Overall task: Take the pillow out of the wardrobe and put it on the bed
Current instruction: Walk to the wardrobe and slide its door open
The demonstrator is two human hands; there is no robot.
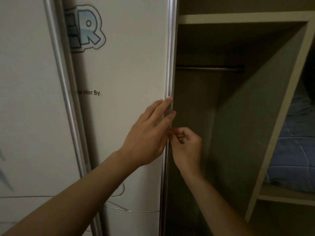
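Head view: early. Left hand [146, 133], fingers straight, presses door [133, 74] edge; right hand [185, 143], fingers curled, seems to pinch it. Wardrobe [255, 116] partly open. Pillow not clearly seen, maybe the blue bedding [293, 150] on right shelf. Taking out & putting on bed left.
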